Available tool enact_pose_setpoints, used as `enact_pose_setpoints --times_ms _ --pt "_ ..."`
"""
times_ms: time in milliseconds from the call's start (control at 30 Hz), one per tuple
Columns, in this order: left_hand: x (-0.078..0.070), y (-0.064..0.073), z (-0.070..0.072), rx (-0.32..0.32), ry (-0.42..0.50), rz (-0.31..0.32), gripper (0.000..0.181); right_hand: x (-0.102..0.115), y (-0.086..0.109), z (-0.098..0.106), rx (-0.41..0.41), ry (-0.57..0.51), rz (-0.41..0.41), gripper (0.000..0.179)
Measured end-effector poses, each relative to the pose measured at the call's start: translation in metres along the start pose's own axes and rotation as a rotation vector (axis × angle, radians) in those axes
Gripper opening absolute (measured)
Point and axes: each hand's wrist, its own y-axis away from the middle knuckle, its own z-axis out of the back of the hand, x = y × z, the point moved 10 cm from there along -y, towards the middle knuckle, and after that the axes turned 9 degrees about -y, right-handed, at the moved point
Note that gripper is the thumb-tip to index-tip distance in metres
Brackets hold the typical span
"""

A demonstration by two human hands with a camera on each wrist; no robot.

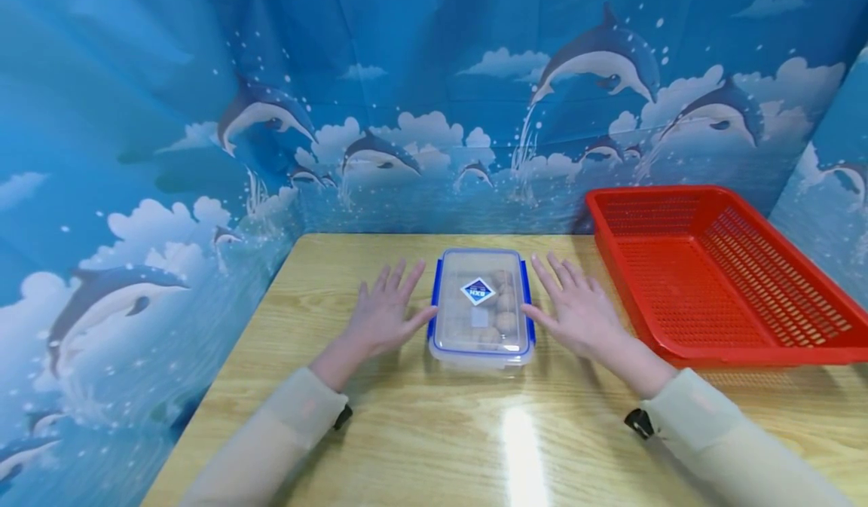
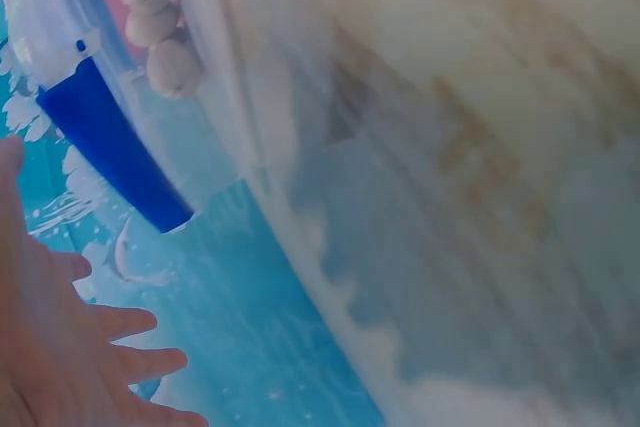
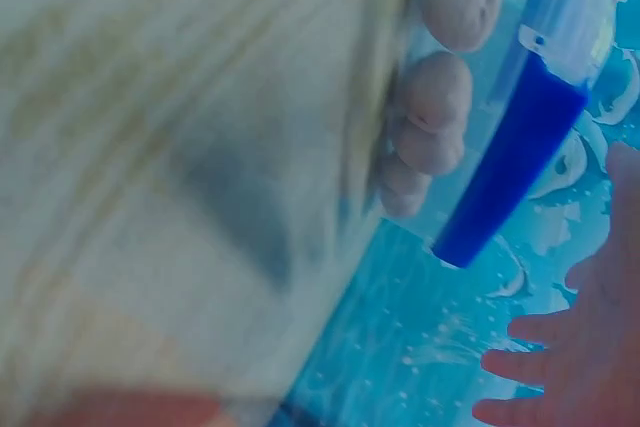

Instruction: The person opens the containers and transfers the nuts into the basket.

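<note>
A clear plastic food container [image 1: 480, 330] with blue side clips sits on the wooden table, its lid on. Through its lid and walls show several pale brownish round pieces [image 3: 434, 97], mostly along the right side. My left hand [image 1: 383, 313] is spread beside the container's left edge, the thumb tip right at the blue clip [image 2: 115, 147]. On the other side, my right hand [image 1: 576, 307] is spread likewise, its thumb tip at the right blue clip [image 3: 515, 162]. Both hands have straight fingers pointing away from me and grip nothing.
A large red plastic basket [image 1: 692, 292] with slotted walls stands at the right of the table [image 1: 407, 447], close to my right hand. Blue curtains [image 1: 434, 55] printed with dolphins hang behind the table and along both sides.
</note>
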Motion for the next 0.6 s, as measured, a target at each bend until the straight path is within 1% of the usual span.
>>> enact_pose_setpoints --times_ms 100,233,333,433,600 --pt "0.0 0.0 -0.005 0.014 0.048 0.004 0.08 0.002 0.0 -0.005 -0.007 -0.06 0.006 0.08" --pt "-0.002 0.0 -0.011 0.027 0.124 0.003 0.076 0.003 0.001 -0.014 0.008 -0.165 -0.002 0.077" --pt "-0.006 0.0 -0.013 0.021 0.204 -0.017 0.074 0.002 0.001 -0.02 0.028 -0.241 -0.024 0.076" --pt "-0.01 0.001 -0.014 0.022 0.291 -0.036 0.072 0.002 0.002 -0.025 0.041 -0.295 -0.033 0.074" --pt "-0.013 0.001 -0.018 0.029 0.432 -0.03 0.069 0.002 0.004 -0.031 0.059 -0.361 -0.042 0.072"
